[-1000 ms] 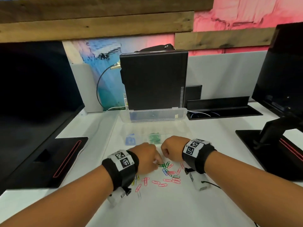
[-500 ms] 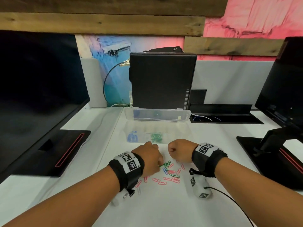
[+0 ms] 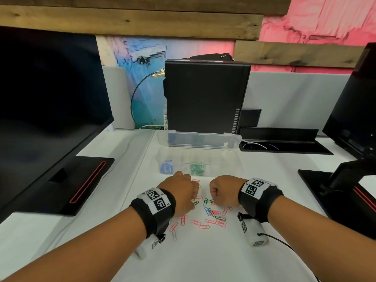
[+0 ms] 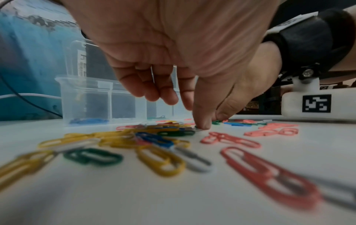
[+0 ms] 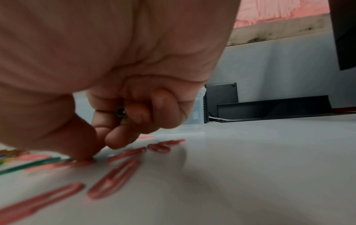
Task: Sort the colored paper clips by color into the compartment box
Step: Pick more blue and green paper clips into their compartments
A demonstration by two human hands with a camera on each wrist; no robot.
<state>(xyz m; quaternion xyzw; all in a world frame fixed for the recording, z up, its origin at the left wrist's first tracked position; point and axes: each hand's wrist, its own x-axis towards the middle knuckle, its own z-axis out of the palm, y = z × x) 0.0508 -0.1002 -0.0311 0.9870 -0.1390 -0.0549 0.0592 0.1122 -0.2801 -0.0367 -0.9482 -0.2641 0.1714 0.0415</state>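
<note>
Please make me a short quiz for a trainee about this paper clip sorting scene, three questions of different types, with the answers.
1. True or false: the lid of the compartment box is closed.
2. Which colour is the clip held in the curled fingers of the right hand? A red, B green, C yellow.
3. Fill in: the sorted clips in the box's left-end compartment are ___.
Key: 1 false, it stands open; 2 B; 3 blue.

Left hand (image 4: 173,45) fingertip on scattered paper clips (image 4: 154,140), desk (image 4: 173,205)
</note>
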